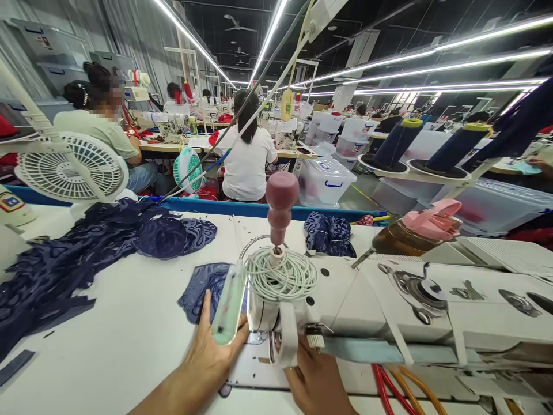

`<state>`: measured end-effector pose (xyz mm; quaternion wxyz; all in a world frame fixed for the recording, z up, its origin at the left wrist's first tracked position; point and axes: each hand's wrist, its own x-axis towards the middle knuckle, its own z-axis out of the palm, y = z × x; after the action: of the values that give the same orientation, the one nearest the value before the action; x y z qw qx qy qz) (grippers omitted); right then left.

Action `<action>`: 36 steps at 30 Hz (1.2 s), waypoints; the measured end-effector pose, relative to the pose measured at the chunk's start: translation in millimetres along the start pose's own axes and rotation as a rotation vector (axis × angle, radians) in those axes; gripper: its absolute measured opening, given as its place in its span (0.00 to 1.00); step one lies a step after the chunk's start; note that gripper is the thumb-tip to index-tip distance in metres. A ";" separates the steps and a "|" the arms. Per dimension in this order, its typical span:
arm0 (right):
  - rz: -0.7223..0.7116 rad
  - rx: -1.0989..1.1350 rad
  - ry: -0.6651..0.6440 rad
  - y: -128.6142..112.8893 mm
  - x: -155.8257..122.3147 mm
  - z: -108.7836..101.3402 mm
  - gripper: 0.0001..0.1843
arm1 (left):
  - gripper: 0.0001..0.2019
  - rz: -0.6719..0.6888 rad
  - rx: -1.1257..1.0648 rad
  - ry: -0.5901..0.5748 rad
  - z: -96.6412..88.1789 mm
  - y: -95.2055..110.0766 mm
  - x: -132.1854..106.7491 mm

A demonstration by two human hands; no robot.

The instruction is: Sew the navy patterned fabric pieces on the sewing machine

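Observation:
A white sewing machine [367, 294] reaches in from the right over the white table. My left hand [216, 346] lies left of its needle area, thumb and fingers spread against a navy lace piece [194, 294]. A pale green translucent plate [228, 305] on the machine's head covers part of that hand. Beneath the machine head is my right hand [317, 372], its fingers curled and partly hidden by the machine; what they hold, if anything, does not show. Coiled pale cord [294, 276] rests on the head around a mauve knobbed handle [280, 202].
Navy lace pieces [86, 253] are heaped at left beside a white fan [71, 167]. A tied lace bundle [330, 233] sits behind the machine. A pink-lidded bottle [415, 230] and navy thread cones [397, 144] stand right. Co-workers [248, 155] sit ahead.

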<state>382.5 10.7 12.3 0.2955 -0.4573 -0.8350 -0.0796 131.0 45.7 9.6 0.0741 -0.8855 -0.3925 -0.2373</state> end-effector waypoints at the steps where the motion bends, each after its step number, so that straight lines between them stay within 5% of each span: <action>1: -0.035 0.006 -0.005 -4.4 3.4 -2.7 0.14 | 0.18 0.004 0.008 -0.005 -1.2 1.3 1.3; 15: 0.050 0.110 0.096 -8.0 17.9 -7.2 0.15 | 0.25 0.012 -0.023 -0.039 -7.4 1.0 8.1; 23: 0.045 0.097 0.123 -12.5 22.3 -6.7 0.15 | 0.37 0.001 -0.155 -0.145 -12.5 -5.7 11.2; 36: 0.045 0.066 0.145 -16.7 25.1 -12.7 0.16 | 0.38 0.070 -0.143 -0.133 -13.5 -1.9 4.6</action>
<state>364.0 14.0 39.1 0.3719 -0.4592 -0.8030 -0.0782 127.4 45.8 23.6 -0.0072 -0.9155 -0.3475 -0.2025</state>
